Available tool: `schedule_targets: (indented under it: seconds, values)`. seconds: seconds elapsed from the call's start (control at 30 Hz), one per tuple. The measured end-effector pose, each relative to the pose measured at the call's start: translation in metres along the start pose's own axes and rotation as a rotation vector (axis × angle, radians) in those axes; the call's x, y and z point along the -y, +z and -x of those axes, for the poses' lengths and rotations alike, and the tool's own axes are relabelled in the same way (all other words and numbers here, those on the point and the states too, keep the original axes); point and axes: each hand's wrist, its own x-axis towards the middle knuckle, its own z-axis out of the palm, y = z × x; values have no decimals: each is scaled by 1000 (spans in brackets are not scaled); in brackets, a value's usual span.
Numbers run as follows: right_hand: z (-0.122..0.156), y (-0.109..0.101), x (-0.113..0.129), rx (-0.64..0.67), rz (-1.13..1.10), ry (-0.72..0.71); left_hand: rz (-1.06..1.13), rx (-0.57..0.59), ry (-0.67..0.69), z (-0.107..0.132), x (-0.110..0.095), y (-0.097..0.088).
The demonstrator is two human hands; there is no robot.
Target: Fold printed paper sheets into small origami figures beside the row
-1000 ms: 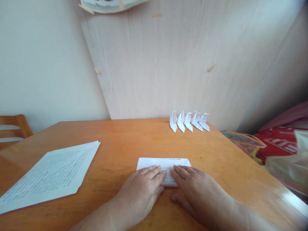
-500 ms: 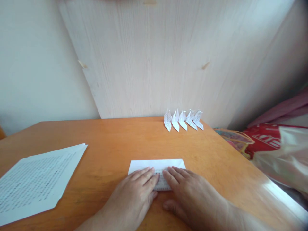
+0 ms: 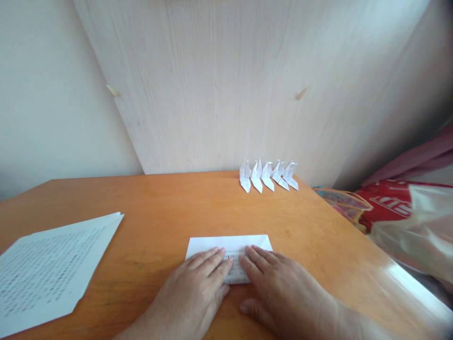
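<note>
A folded sheet of printed paper (image 3: 238, 273) lies flat near the front of the wooden table, its plain white strip along the far side. My left hand (image 3: 200, 283) rests palm down on its left part, fingers stretched out, thumb at the near edge. On the right part lies my right hand (image 3: 279, 283), also flat, with its thumb apart from the fingers on the tabletop. The fingertips of both hands almost meet over the printed middle. Both hands cover the paper's near corners.
A stack of printed sheets (image 3: 53, 269) lies on the left of the wooden table (image 3: 159, 203). Several folded paper figures (image 3: 267, 177) stand in a row at the back right edge. A pale board (image 3: 212, 85) rises behind. Red and white bags (image 3: 385, 200) sit beyond the right edge.
The view has shifted slightly, so the table and printed stack appear a little further left. Both hands stay pressed on the folded paper with hardly any movement.
</note>
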Motion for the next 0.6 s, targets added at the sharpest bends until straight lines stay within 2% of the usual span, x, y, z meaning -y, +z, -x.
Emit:
schedule_targets:
  seconds: [0.23,0.43,0.6]
  values:
    - [1,1,-3,-1,-19,-13,-37,95,-21,-6,-11,-16]
    - [1,-1,-3,58,-31,10,21,95,-48,-6,-13,-14]
    - [1,1,-3,47,-6,-14,14,113,-47,-6,-11,-13]
